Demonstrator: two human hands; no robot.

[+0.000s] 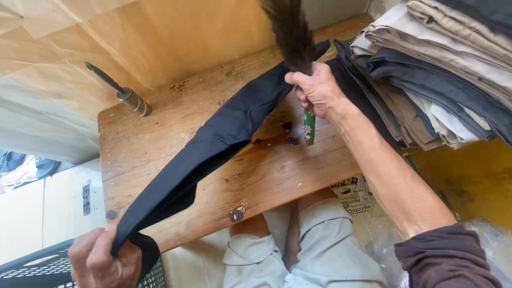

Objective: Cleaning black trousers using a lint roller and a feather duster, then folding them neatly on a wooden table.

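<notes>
Closest to the lens, at the lower right, a dark maroon sleeve covers the forearm that runs up to the right hand. That hand is clenched around the green, flower-patterned handle of a dark bristle brush, whose bushy head points away from the person, past the far edge of the worn wooden table. The handle's lower end hangs just above the tabletop, near a few dark stains on the wood.

Across the same table stretches a long strip of dark navy cloth, pulled taut on a diagonal. Its far end passes under the brush bristles at the table's far right part; its near end leaves the table's front left corner and is gripped tight in the left hand, fingers closed over the bunched fabric.

Just to the right of the table rises a stack of folded fabrics in beige, grey and navy, its lower layers touching the table's right edge. On the table's far left corner lies a slim metal tool with a dark handle and ribbed collar. Below the table's front edge show the person's knees in pale rolled-up trousers. Left of the left hand, beside the table's front corner, sits a dark perforated plastic basket.
</notes>
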